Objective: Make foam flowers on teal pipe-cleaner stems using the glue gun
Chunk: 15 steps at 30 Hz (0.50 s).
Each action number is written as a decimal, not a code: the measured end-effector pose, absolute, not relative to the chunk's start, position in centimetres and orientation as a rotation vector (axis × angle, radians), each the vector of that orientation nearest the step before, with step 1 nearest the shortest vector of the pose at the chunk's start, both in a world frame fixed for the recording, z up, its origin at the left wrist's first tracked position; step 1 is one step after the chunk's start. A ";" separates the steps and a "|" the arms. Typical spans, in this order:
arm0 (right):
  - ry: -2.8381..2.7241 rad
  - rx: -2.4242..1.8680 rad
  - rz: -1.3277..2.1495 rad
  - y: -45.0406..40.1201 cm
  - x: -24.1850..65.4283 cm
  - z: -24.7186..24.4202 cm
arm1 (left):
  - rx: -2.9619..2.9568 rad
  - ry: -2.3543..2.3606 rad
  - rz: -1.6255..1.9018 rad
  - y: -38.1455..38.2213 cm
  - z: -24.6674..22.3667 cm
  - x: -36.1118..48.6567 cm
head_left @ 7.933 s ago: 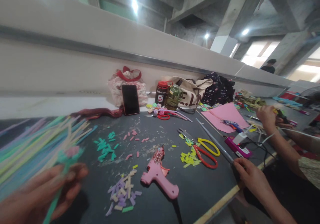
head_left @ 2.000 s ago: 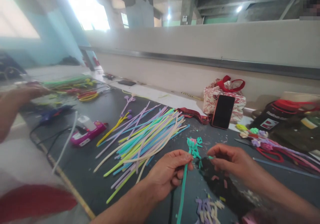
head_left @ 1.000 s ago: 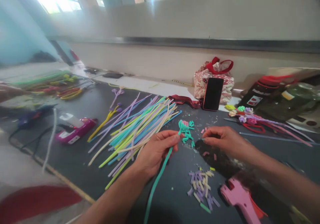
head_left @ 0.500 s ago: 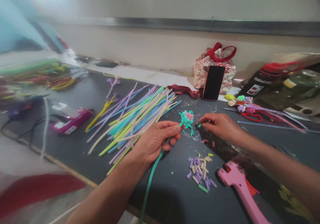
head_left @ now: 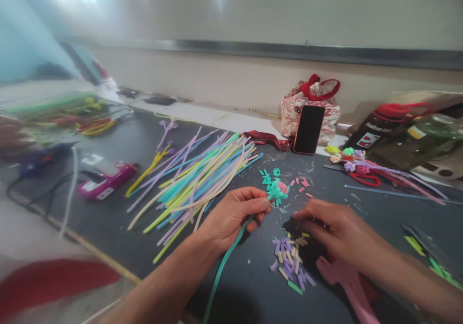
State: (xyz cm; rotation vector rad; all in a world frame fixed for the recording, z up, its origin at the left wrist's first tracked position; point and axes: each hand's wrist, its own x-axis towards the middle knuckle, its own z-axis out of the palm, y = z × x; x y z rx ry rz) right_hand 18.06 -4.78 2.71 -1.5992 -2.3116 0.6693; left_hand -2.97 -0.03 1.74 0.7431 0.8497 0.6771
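Between its thumb and fingers, my left hand (head_left: pixel 240 210) pinches a pipe-cleaner flower (head_left: pixel 278 191) just under its head. The head is teal with a pink middle, and its long teal stem (head_left: pixel 226 261) hangs below my palm. My right hand (head_left: pixel 334 225) is to the right, apart from the flower, its fingers drawn together low over the table. Whatever is at those fingertips is too small and shaded to make out. Teal cut pieces (head_left: pixel 266 177) lie behind the flower, with several pink pieces (head_left: pixel 305 183) beside it. A pile of purple and cream pieces (head_left: pixel 287 261) lies nearer me.
Long pastel pipe cleaners (head_left: pixel 202 174) spread across the left. A purple glue gun (head_left: pixel 108 182) lies farther left; a pink tool (head_left: pixel 343 276) sits under my right forearm. Behind stand a phone (head_left: pixel 309 128), patterned bag (head_left: pixel 289 112) and dark bottle (head_left: pixel 378 126). Finished flowers (head_left: pixel 356 160) lie right.
My right hand has moved nearer to me, from beside the flower towards the loose pieces; the teal bit at its fingertips no longer shows. My left hand still holds the flower. The view has tilted up.
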 end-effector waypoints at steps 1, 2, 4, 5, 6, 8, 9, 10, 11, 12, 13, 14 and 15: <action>-2.333 -1.597 0.656 -5.2 18.0 2.6 | 0.741 0.852 0.682 0.0 1.7 -2.9; -2.353 -1.593 0.640 -5.7 17.9 2.6 | 0.744 0.856 0.685 0.0 1.6 -2.9; -2.380 -1.585 0.589 -6.7 17.9 2.4 | 0.755 0.868 0.688 -0.1 1.5 -2.8; -2.382 -1.586 0.546 -7.2 17.9 2.3 | 0.764 0.872 0.685 -0.1 1.4 -2.8; -2.372 -1.594 0.493 -7.8 18.0 2.1 | 0.776 0.875 0.682 -0.2 1.2 -2.8; -2.335 -1.618 0.377 -8.8 18.1 1.8 | 0.811 0.865 0.681 -0.3 0.9 -2.8; -2.321 -1.626 0.330 -9.3 18.2 1.6 | 0.837 0.854 0.680 -0.3 0.7 -2.8; -2.309 -1.639 0.296 -9.6 18.2 1.4 | 0.866 0.843 0.680 -0.4 0.5 -2.8; -2.298 -1.653 0.273 -10.0 18.2 1.2 | 0.899 0.836 0.685 -0.4 0.4 -2.9; -2.293 -1.658 0.260 -10.2 18.2 1.0 | 0.936 0.839 0.693 -0.5 0.2 -2.9; -2.291 -1.660 0.251 -10.4 18.1 0.8 | 0.976 0.849 0.700 -0.6 0.1 -2.9; -2.289 -1.659 0.242 -10.5 18.0 0.6 | 1.016 0.866 0.711 -0.6 0.1 -2.9; -2.288 -1.656 0.233 -10.6 17.9 0.4 | 1.058 0.881 0.721 -0.7 0.1 -2.8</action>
